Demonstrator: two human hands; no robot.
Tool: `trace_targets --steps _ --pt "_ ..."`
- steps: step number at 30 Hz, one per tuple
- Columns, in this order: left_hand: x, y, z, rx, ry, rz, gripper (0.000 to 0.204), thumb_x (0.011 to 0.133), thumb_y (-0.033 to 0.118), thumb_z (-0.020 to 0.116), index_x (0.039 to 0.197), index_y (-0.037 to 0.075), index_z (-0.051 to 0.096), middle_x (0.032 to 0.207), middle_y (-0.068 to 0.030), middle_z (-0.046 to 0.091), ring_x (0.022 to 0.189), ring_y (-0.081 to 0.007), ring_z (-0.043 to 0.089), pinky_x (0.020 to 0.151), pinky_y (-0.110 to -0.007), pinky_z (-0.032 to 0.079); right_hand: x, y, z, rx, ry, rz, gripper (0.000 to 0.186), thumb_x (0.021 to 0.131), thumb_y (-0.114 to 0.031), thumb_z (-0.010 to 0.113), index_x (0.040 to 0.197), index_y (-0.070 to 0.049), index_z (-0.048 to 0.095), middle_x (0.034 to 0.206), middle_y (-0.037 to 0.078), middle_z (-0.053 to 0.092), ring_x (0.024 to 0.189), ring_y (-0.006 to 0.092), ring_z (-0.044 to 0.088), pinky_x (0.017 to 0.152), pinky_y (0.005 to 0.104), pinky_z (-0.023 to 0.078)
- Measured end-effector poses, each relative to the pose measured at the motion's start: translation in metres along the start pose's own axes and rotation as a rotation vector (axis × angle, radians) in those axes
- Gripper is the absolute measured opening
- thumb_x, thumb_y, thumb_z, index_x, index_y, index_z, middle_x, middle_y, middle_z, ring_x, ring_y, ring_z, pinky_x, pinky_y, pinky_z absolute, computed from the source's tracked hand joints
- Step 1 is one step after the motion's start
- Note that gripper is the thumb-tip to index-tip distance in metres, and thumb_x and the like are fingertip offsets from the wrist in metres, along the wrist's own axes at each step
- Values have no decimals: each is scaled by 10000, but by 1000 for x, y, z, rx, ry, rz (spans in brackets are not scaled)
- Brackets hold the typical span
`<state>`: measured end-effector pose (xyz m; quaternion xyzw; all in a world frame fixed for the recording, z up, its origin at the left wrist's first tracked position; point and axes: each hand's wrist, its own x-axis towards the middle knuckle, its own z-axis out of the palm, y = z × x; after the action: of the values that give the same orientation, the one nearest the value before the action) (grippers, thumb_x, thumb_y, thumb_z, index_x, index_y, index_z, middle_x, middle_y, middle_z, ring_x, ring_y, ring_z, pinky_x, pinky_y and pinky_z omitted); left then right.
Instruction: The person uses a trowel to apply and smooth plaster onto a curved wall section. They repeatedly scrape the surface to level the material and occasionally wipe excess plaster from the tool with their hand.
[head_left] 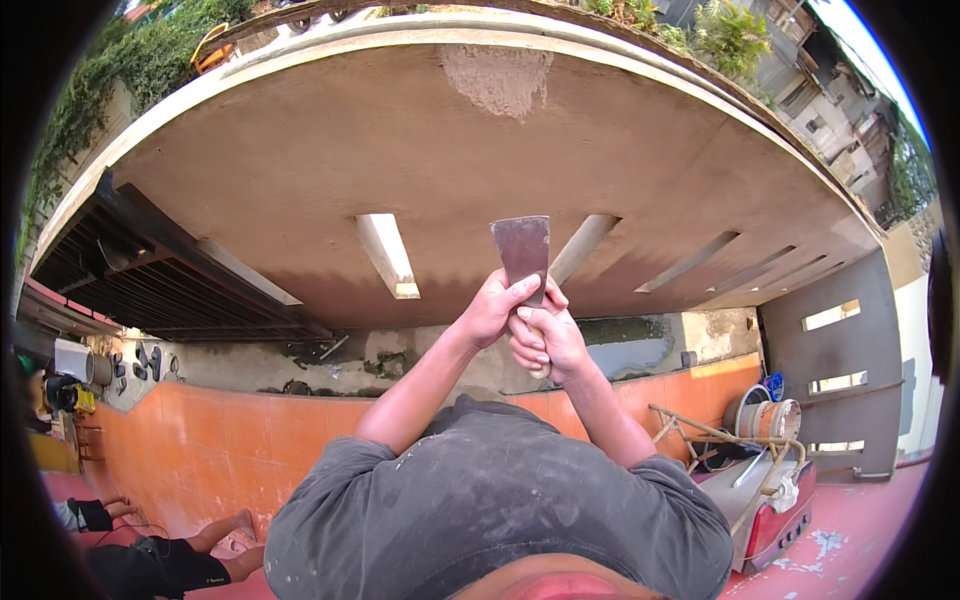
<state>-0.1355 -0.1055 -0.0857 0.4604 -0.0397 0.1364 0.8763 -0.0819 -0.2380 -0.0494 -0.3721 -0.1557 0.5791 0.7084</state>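
Observation:
A putty knife (521, 243) with a wide dark metal blade and a pale handle is held upright at the middle of the view, in front of a beige plastered wall (300, 150) with slot openings. My right hand (548, 345) is closed around its handle. My left hand (500, 305) grips it higher up, its thumb lying on the blade's base and its fingertips behind it.
A dark slatted grille (170, 275) is at left. An orange tiled ledge (220, 440) runs below the wet channel. Metal frames (700, 435) and a bucket (765, 420) stand at right, near a grey slotted panel (820, 350). Two other people's legs (215, 560) show at lower left.

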Motion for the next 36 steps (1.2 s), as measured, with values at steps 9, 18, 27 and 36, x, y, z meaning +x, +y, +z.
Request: trace_targets --steps 9,18,27,36 --pt "38 -3 -20 -146 134 88 343 1067 319 521 1051 0 647 973 -139 724 876 -196 704 816 -348 585 40 -25 -37 -86 -52 -16 181 1015 -83 519 840 -36 517 635 40 508 389 102 441 351 255 376" --pt "100 11 -34 -212 168 102 551 1090 488 410 916 24 652 806 -131 708 775 -209 703 760 -363 583 80 -65 -44 56 -141 20 234 1069 -165 463 857 -65 453 548 0 400 362 90 364 332 246 336" --pt "143 32 -40 -15 224 166 621 1085 488 410 754 9 626 713 -114 674 672 -203 663 725 -349 572 116 -94 -33 -226 1 -127 187 1062 -131 478 892 -83 417 528 -6 386 344 80 346 307 239 307" --pt "165 42 -52 -127 97 230 694 1101 498 273 682 31 571 592 -124 608 609 -241 631 759 -480 594 128 -110 -22 -476 102 -110 318 1054 -115 502 744 -90 435 523 -18 424 366 71 371 322 253 311"
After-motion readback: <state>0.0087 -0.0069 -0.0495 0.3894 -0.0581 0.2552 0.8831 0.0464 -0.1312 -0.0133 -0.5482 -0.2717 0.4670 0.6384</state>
